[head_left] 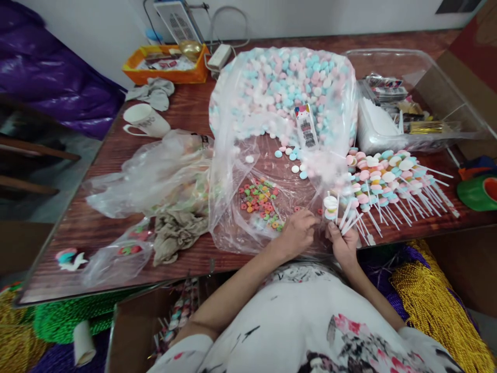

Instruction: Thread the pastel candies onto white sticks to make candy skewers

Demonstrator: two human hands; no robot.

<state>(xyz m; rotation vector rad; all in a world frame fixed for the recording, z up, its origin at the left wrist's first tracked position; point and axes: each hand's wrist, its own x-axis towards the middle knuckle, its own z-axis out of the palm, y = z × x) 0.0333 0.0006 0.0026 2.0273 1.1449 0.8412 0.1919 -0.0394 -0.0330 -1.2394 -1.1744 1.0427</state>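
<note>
My right hand (344,242) is closed on a candy skewer (331,207), white and yellow pieces threaded near the top of its stick. Several bare white sticks (351,220) fan out from the same hand. Just to its left is my left hand (298,233), fingers bent together over the clear plastic bag (233,233); whatever they pinch is too small or hidden. Colourful ring candies (260,199) lie on the plastic left of that hand. Beyond them, pastel disc candies (287,77) fill the bag, with a few loose ones (295,169) at its mouth.
Finished candy skewers (388,178) are heaped at the right, before a clear plastic bin (427,137) of packaging. A green tape roll (476,194) sits at the right edge. On the left are a white mug (145,120), a crumpled cloth (176,233) and plastic bags (155,166).
</note>
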